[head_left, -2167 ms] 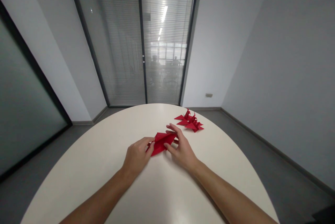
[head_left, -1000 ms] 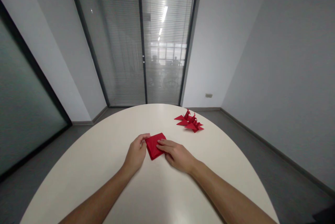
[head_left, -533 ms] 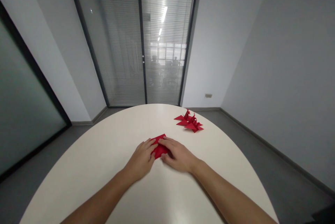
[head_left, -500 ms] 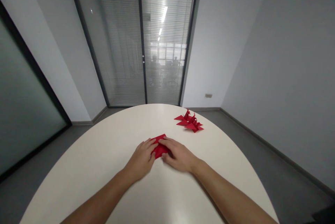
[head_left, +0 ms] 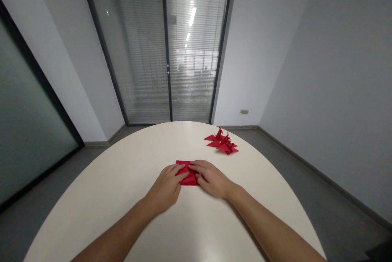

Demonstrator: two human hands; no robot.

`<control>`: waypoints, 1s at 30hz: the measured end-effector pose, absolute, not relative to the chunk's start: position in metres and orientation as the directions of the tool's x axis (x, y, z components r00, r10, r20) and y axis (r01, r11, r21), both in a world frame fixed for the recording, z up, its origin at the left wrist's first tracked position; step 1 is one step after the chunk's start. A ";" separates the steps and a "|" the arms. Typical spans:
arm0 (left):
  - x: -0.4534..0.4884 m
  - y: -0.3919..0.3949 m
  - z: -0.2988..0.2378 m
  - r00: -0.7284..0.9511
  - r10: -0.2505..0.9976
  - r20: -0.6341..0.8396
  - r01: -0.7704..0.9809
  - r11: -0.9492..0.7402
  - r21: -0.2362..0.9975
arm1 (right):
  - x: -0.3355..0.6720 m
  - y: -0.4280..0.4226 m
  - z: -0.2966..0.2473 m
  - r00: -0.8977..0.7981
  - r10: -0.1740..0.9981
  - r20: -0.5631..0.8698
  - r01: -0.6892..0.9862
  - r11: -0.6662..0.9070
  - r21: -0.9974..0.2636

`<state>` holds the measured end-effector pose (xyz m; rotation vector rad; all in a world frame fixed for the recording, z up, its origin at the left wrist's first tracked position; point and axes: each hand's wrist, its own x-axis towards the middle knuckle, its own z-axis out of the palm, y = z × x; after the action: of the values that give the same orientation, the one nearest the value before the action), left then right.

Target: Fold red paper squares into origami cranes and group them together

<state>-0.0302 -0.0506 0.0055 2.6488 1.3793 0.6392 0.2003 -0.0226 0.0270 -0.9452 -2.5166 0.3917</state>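
Note:
A folded sheet of red paper (head_left: 189, 179) lies flat on the white table between my hands. From the left, my left hand (head_left: 165, 184) rests on it, its fingers stretched out and lying flat across the paper's left part. My right hand (head_left: 212, 178) grips the right side, fingers bent over the top and the thumb by the right edge. Both hands cover parts of the sheet, so its full outline is hidden. Beyond my right hand, several red origami cranes (head_left: 224, 143) stand close together.
The round white table (head_left: 128, 196) curves away at the left, right and far edges. Past it is a glass partition with blinds (head_left: 143, 70). Grey-white walls (head_left: 330, 70) stand around, with a small socket plate (head_left: 244, 112) low on the far one.
The red paper has turned, so its near and far edges run about level instead of slanting. My right hand has shifted slightly at its right side; the cranes have not moved.

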 end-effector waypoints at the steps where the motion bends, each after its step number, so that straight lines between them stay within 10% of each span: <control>1: -0.030 -0.051 0.007 0.505 0.805 0.312 0.765 -0.584 0.269 | 0.202 -0.022 0.025 -0.679 0.689 0.253 0.585 0.716 -0.380; 10: -0.031 -0.059 0.015 0.535 0.840 0.089 0.793 -0.536 0.289 | 0.203 -0.024 0.026 -0.676 0.723 0.145 0.657 0.680 -0.327; 30: -0.032 -0.057 0.009 0.528 0.834 0.162 0.794 -0.552 0.253 | 0.208 -0.024 0.027 -0.706 0.705 0.058 0.636 0.669 -0.385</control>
<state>-0.0324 -0.0565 0.0093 2.6145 1.4025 0.3975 0.2084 -0.0236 0.0272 -1.0913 -2.6811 0.5039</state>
